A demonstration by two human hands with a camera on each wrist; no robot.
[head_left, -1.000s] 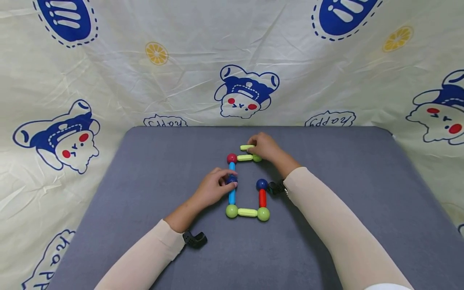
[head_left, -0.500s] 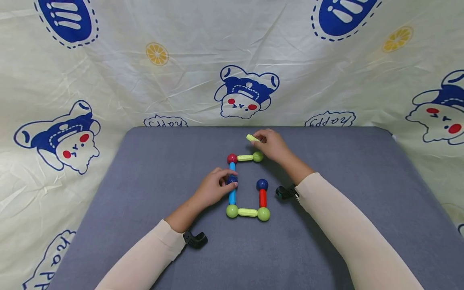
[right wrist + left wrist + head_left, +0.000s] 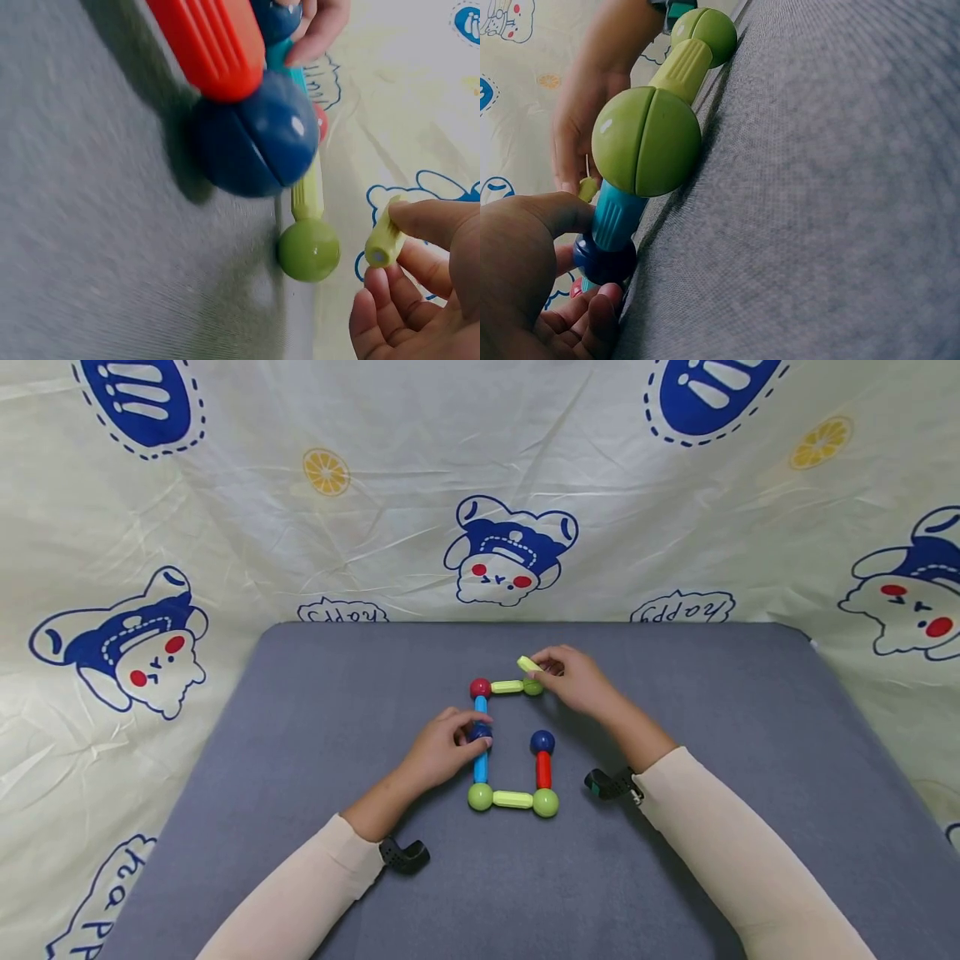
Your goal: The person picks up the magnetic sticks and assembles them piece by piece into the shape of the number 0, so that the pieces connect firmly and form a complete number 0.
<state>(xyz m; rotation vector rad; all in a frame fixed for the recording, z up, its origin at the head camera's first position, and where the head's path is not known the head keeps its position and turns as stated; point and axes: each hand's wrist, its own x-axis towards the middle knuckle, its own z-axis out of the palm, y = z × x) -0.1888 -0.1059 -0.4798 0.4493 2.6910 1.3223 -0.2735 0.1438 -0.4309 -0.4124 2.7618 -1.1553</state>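
My right hand pinches a short yellow-green magnetic rod between thumb and fingers, raised close by the far-right green ball. My left hand grips a dark blue ball between thumb and fingers on the left side of a ball-and-rod frame. Light blue rods run from that ball to a red ball at the far end and a green ball at the near end. Another yellow-green rod links the red ball to the far-right green ball.
A near yellow-green rod joins two green balls. From the near-right green ball, a red rod leads up to a second dark blue ball. All lie on a grey table before a printed cloth.
My right hand has lifted the yellow-green rod from behind the far green ball, then brought it lower, toward the right and nearer that ball. My left hand stays in place.
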